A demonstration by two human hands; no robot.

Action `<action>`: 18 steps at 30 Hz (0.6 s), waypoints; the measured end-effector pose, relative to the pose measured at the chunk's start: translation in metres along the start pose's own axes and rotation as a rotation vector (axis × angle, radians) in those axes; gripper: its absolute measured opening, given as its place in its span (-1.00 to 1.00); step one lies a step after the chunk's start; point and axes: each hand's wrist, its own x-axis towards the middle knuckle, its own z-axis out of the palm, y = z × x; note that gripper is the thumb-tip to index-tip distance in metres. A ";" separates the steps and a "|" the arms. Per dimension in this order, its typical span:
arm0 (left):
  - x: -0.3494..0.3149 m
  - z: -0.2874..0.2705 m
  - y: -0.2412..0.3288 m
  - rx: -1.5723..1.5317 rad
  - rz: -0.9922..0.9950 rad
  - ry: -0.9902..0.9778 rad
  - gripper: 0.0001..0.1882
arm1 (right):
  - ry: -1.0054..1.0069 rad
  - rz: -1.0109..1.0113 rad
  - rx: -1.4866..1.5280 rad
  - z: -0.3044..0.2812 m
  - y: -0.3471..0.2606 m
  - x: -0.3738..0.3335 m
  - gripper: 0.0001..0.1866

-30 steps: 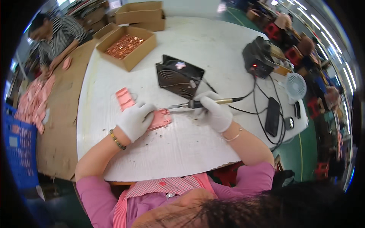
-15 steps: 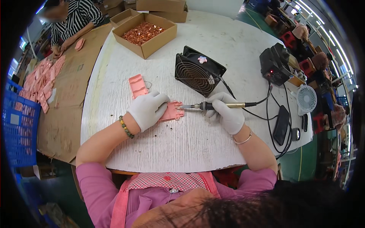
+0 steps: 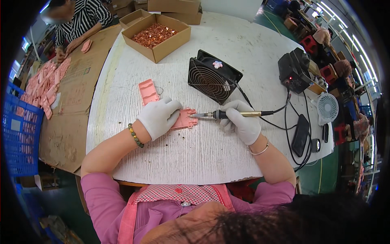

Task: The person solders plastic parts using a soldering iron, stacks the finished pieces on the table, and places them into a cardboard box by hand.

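In the middle of the white table, my gloved left hand (image 3: 160, 117) grips a pink plastic housing (image 3: 185, 121) by its left side. My right hand (image 3: 243, 123), also gloved, is closed round the handle of a soldering iron (image 3: 221, 114). The iron lies almost level, its tip at the small prongs on the housing's upper right. Whether the tip touches them I cannot tell. Just beyond my left hand, a second pink plastic piece (image 3: 148, 90) has a thin wire beside it.
A black fan (image 3: 214, 77) stands behind the iron. Farther back is a cardboard box (image 3: 172, 45) of small copper-coloured parts. To the right are a black power unit (image 3: 293, 70), cables, a phone (image 3: 300, 135) and a small white fan (image 3: 327, 106). At far left, a person handles pink pieces (image 3: 46, 83).
The iron's tip has shifted very slightly at the prongs. Both hands keep their grips, and the rest of the table looks the same.
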 end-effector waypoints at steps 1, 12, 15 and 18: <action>0.000 0.000 0.000 0.000 0.003 0.001 -0.88 | -0.003 -0.003 -0.011 0.000 0.000 0.000 -0.82; 0.000 0.001 0.000 -0.001 0.027 0.011 -0.88 | -0.028 -0.045 0.016 -0.001 0.003 0.000 -0.82; -0.001 0.001 0.001 0.007 0.006 -0.003 -0.88 | -0.024 -0.016 -0.030 0.001 0.000 -0.002 -0.83; -0.001 0.001 0.001 0.005 0.011 -0.006 -0.88 | -0.043 -0.014 -0.044 0.000 0.000 -0.002 -0.83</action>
